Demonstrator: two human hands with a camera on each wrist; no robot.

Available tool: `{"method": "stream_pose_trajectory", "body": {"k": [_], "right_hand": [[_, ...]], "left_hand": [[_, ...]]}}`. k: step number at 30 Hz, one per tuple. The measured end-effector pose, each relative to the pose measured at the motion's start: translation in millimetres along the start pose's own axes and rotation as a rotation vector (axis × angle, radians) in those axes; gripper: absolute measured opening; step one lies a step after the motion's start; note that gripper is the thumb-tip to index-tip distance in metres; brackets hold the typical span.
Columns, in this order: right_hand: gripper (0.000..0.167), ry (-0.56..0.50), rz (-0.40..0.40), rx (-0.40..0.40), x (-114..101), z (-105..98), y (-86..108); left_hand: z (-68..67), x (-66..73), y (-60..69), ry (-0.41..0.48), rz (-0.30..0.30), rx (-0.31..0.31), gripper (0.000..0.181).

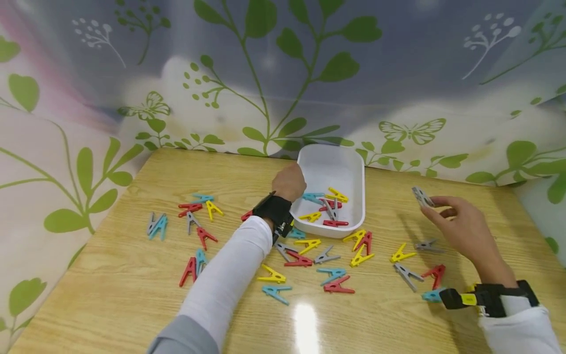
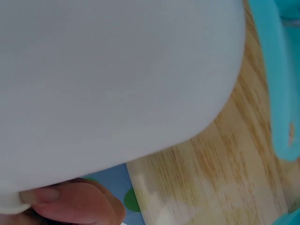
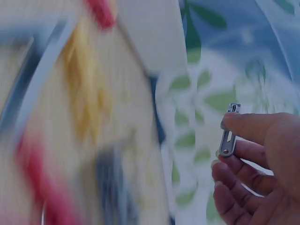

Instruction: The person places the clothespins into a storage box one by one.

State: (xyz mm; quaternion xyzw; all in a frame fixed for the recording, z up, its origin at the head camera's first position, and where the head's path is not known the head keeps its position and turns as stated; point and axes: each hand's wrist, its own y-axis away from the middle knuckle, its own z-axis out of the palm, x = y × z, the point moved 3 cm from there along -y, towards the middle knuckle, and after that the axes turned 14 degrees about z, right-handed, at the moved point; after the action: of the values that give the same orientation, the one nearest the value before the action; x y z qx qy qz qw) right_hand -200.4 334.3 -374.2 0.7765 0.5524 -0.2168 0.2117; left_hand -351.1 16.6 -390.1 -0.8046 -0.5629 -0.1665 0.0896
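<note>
In the head view the left hand (image 1: 289, 183) grips the left rim of a white bin (image 1: 331, 162); the left wrist view shows its fingers (image 2: 79, 201) against the bin's edge, beside the bin's wall (image 2: 112, 84). Several clothespins lie inside the bin, among them a yellow clothespin (image 1: 338, 195). To the right of the bin, raised above the table, the right hand (image 1: 464, 228) pinches a grey clothespin (image 1: 422, 196) between thumb and fingers. That grey clothespin (image 3: 228, 136) also shows in the right wrist view, held near the fingertips.
Red, blue, yellow and grey clothespins lie scattered on the wooden table (image 1: 132, 265), in a left group, in front of the bin and at the right, including a yellow one (image 1: 402, 252) under the right hand's side. A patterned cloth (image 1: 398, 98) hangs behind the table.
</note>
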Motion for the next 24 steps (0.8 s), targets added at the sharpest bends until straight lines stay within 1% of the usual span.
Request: {"method": "stream_pose_trajectory", "body": {"k": [1, 5, 7, 8, 12, 15, 17, 20, 24], "right_hand": [[0.061, -0.018, -0.028, -0.008, -11.4, 4.9, -1.6], [0.056, -0.069, -0.114, -0.055, -56.6, 26.0, -5.9], [0.053, -0.078, -0.148, -0.088, -78.1, 37.0, -7.0], [0.051, -0.082, -0.163, -0.105, -88.0, 42.3, -7.3], [0.044, -0.05, -0.212, -0.159, -119.7, 63.6, -9.9], [0.039, 0.024, -0.262, -0.179, -136.8, 78.4, -11.5], [0.037, 0.077, -0.297, -0.184, -144.3, 87.0, -12.5], [0.036, 0.149, -0.344, -0.189, -151.1, 97.1, -13.0], [0.037, 0.186, -0.402, -0.191, -155.3, 105.6, -13.9]], "left_hand": [[5.3, -4.0, -5.3, -0.01, 0.01, 0.025, 0.024], [4.8, -4.7, -7.0, -0.014, -0.002, 0.017, 0.025], [4.5, -5.7, -6.8, -0.013, -0.001, 0.019, 0.025], [-1.3, -1.8, -1.7, -0.005, -0.012, -0.004, 0.027], [-1.9, -1.6, -0.1, -0.016, 0.003, -0.005, 0.027], [-1.7, -0.9, 0.6, -0.022, 0.01, -0.007, 0.027], [-1.7, -0.1, 1.1, -0.011, 0.01, -0.005, 0.026], [-1.5, 0.9, 1.4, -0.003, 0.011, -0.008, 0.026], [-1.5, 0.7, 1.4, -0.006, 0.002, -0.013, 0.028]]}}
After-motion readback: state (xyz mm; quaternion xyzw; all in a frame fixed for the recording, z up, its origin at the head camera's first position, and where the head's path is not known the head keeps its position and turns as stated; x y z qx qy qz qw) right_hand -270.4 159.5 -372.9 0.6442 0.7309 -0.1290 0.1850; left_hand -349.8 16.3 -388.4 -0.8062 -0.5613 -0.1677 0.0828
